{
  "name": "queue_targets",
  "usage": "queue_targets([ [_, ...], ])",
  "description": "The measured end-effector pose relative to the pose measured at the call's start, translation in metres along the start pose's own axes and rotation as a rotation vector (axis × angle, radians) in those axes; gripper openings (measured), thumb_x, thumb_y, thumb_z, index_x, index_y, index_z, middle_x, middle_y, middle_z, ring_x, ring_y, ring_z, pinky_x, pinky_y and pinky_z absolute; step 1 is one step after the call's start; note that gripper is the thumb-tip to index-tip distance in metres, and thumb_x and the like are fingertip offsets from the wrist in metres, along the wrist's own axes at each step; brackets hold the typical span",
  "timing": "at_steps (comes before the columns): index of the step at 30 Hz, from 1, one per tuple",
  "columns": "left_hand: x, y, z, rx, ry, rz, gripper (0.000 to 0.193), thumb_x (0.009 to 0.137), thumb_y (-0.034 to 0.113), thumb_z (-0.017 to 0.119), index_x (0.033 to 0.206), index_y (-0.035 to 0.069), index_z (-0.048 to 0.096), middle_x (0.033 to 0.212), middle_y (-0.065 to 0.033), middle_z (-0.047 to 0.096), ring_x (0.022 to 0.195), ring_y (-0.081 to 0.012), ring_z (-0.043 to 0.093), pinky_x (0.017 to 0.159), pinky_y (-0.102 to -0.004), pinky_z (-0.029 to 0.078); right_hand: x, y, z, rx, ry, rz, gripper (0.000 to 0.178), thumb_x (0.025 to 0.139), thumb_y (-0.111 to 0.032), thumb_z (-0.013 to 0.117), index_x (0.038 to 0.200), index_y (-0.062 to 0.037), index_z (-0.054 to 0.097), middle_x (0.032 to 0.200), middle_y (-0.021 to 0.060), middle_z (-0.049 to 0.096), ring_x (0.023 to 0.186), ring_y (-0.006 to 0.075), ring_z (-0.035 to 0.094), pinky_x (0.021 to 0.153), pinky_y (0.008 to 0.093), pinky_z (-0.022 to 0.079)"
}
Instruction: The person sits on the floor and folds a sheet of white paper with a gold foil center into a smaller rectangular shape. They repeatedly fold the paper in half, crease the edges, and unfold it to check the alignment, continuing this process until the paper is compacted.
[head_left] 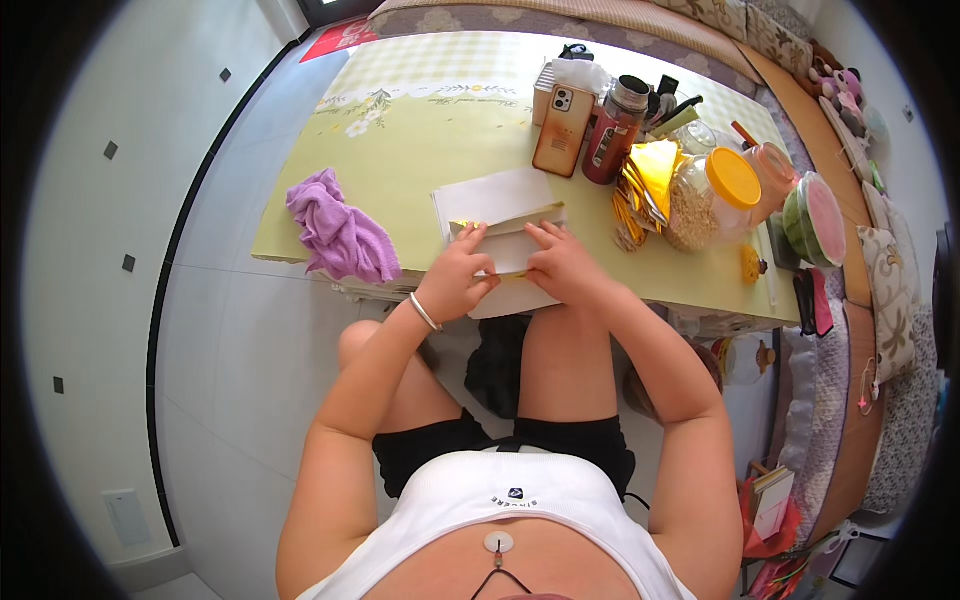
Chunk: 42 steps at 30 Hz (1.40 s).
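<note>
A sheet of paper (510,250), white with gold-coloured edges, is partly folded over near the table's front edge. My left hand (463,275) grips its left side, fingertips on the fold and thumb at the lower edge. On the other side my right hand (567,266) holds it in the same way, fingers bent over the paper. White sheets (498,193) lie flat under and behind it. Left of my left hand rests a crumpled purple cloth (340,228). To the right of my right hand is a bundle of gold foil paper (650,185).
A phone (565,130) leans upright beside a dark red bottle (613,132). Right of them stand a yellow-lidded jar of grains (705,200), a pink-lidded jar (772,172) and a cut watermelon under wrap (815,220). The table's (400,150) front edge runs above my knees.
</note>
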<state>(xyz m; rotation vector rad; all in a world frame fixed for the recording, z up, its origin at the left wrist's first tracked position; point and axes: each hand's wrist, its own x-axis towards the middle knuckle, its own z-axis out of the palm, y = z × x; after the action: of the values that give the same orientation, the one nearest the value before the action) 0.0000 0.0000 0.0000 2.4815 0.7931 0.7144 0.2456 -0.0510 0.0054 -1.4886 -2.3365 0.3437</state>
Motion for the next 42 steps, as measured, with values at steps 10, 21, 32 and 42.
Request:
queue_targets([
  [10,-0.002,-0.003,-0.005,0.114,0.383,-0.053,0.008,0.076,0.008,0.074,0.076,0.002,0.069,0.099,-0.0125,0.069,0.097,-0.0339,0.06,0.084,-0.0417,0.049,0.033,0.034,-0.003,0.37,0.05,0.204,0.021,0.087,-0.021,0.072,0.083,-0.001,0.069,0.095,0.011,0.065,0.095,0.0318,0.062,0.082,0.0396,0.05],
  [21,0.003,-0.035,0.019,0.245,0.497,-0.358,0.018,0.077,0.016,0.075,0.065,0.004,0.067,0.084,-0.0086,0.063,0.089,-0.0295,0.057,0.081,-0.0408,0.048,0.057,0.056,0.011,0.29,0.182,0.506,0.028,0.081,-0.034,0.078,0.084,-0.0078,0.07,0.096,0.0089,0.064,0.089,0.0298,0.064,0.074,0.0402,0.051],
  [32,0.017,-0.015,0.027,0.473,0.323,0.057,0.062,0.086,0.04,0.072,0.131,-0.001,0.056,0.14,-0.0184,0.055,0.133,-0.0376,0.048,0.113,-0.0525,0.032,0.065,0.043,0.022,0.051,0.32,0.596,0.028,0.079,-0.043,0.079,0.082,-0.0156,0.072,0.088,0.0063,0.064,0.082,0.0284,0.066,0.069,0.0423,0.052],
  [42,0.009,0.003,0.057,0.482,0.016,-0.092,0.09,0.088,0.066,0.055,0.147,-0.001,0.044,0.156,-0.0179,0.04,0.146,-0.0395,0.032,0.117,-0.0626,0.017,0.067,0.04,0.027,0.036,0.389,0.606,0.029,0.078,-0.043,0.078,0.081,-0.0158,0.072,0.084,0.0064,0.063,0.08,0.0284,0.065,0.067,0.0433,0.05],
])
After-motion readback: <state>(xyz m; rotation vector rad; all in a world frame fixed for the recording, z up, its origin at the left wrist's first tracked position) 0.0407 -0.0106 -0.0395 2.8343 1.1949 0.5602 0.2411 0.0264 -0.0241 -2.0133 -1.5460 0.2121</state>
